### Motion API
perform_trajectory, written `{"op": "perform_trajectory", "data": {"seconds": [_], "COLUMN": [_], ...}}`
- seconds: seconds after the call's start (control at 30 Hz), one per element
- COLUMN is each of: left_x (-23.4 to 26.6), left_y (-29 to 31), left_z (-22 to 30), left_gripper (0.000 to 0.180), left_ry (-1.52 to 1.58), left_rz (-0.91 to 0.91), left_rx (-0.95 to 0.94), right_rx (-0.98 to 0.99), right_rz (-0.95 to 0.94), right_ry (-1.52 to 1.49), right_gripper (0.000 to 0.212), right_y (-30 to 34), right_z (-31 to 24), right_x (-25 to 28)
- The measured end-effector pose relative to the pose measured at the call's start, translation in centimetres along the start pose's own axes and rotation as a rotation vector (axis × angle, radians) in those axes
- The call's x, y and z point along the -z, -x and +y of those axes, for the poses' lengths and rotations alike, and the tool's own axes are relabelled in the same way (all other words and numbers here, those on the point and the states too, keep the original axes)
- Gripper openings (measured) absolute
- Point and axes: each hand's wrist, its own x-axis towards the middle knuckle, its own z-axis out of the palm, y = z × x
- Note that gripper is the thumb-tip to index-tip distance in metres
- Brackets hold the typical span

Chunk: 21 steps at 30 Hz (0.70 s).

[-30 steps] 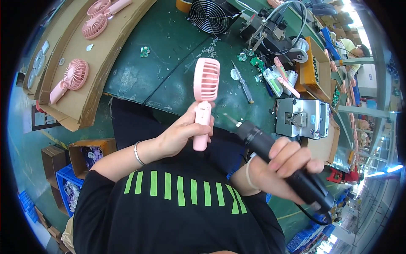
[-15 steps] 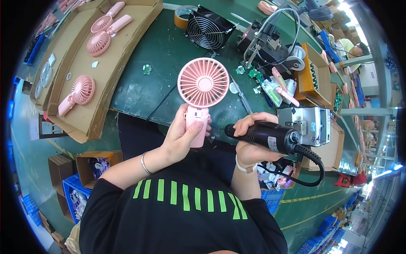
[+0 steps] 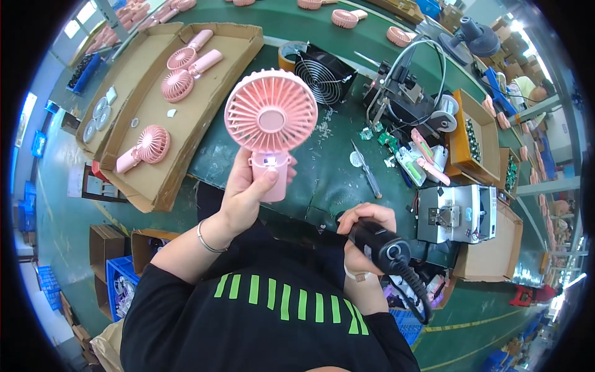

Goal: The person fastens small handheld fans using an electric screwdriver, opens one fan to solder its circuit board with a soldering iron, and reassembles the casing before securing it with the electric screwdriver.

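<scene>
A pink handheld fan point(image 3: 297, 146) is upright in my left hand point(image 3: 243, 189), its round grille away from me at the top. My fingers wrap its handle and the thumb lies on the front, just below a small window that glows whitish. Lower and to the right, my right hand point(image 3: 364, 226) grips a black corded power tool, probably an electric screwdriver point(image 3: 385, 247). Its coiled cable hangs down towards me, and the tip is hidden by my fingers. The tool and the fan are apart.
At left, a cardboard tray point(image 3: 144, 186) holds several pink fans. A black cooling fan point(image 3: 322, 77), tweezers-like tool point(image 3: 367, 170), green circuit boards point(image 3: 388, 141) and a soldering stand point(image 3: 403, 93) lie beyond. A silver-white machine point(image 3: 455, 214) stands right, beside the bench edge.
The fan has come up closer to the camera, and its small window now glows. My right hand has swung the tool round, its cable end towards me. The whole view has shifted.
</scene>
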Motion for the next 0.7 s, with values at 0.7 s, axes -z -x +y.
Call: {"op": "perform_trajectory", "data": {"seconds": [0.7], "left_x": [-2.5], "left_y": [0.6], "left_z": [0.3], "left_gripper": [0.046], "left_ry": [-0.164], "left_rz": [-0.008], "left_rx": [-0.051], "right_rx": [-0.003], "right_rz": [0.026], "right_ry": [-0.043], "right_gripper": [0.099], "right_y": [-0.3], "right_z": [-0.1], "right_x": [0.4]}}
